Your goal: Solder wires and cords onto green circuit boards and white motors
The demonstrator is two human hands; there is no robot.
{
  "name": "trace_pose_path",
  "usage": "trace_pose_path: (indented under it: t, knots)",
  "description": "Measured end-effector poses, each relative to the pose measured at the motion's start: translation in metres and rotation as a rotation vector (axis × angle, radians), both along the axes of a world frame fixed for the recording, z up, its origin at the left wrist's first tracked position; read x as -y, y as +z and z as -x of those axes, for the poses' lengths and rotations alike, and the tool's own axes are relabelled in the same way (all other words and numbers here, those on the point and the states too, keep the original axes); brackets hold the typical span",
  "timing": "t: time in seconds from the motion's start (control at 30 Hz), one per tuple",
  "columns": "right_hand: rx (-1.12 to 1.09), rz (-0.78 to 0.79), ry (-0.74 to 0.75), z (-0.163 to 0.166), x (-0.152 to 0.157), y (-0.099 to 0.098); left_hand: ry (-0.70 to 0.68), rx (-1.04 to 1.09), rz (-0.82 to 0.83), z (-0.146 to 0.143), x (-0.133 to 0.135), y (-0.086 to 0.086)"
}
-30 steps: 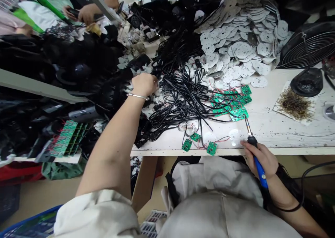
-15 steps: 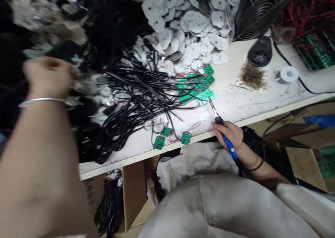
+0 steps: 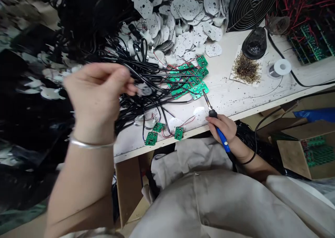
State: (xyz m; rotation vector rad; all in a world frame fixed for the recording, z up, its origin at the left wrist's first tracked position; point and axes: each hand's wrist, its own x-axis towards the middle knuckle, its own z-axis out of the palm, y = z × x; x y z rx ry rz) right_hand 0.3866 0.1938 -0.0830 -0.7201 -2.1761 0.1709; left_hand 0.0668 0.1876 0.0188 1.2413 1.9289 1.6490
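Note:
My left hand [image 3: 98, 91], with a silver bangle on the wrist, is raised above a tangle of black cables [image 3: 146, 88]. Its fingers are pinched on a small white part [image 3: 144, 89]. My right hand [image 3: 222, 126] rests at the front edge of the white bench [image 3: 235, 98] and grips a blue-handled soldering iron [image 3: 218, 128]. The iron's tip points up toward a heap of green circuit boards [image 3: 191, 79]. Three small green boards [image 3: 163, 132] with red wires lie near the bench's front edge, between my hands.
A pile of white round boards [image 3: 183, 14] fills the back of the bench. A black fan grille [image 3: 251, 4], a black iron stand [image 3: 255, 44], a patch of brown debris [image 3: 246, 68] and a solder spool [image 3: 281, 67] sit at the right. A cardboard box [image 3: 303, 154] stands below.
My left hand has pulled back from the far pile toward me, pinching a small white part. The view has swung right. My right hand keeps the iron in the same place.

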Motion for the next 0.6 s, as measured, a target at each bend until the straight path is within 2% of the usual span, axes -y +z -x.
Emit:
trace_pose_path:
  t: [0.13,0.23,0.33,0.4,0.47,0.6]
  knots:
    - [-0.022,0.015,0.035,0.000,-0.001,-0.001,-0.153,-0.016,0.019,-0.045,0.008,-0.012]
    - [-0.043,0.034,0.057,0.000,-0.001,-0.002,-0.271,-0.253,0.092,-0.079,0.026,-0.016]
    - [-0.035,0.044,0.058,0.000,-0.001,-0.002,-0.444,-0.394,0.162,-0.110,0.045,-0.031]
    - [-0.025,0.040,0.055,0.000,-0.001,-0.001,-0.462,-0.403,0.190,-0.126,0.053,-0.046]
    - [-0.022,0.043,0.048,0.000,-0.001,0.000,-0.418,-0.437,0.202,-0.137,0.055,-0.059]
    - [-0.028,0.063,0.046,0.000,-0.001,0.001,-0.360,-0.519,0.217,-0.142,0.054,-0.075]
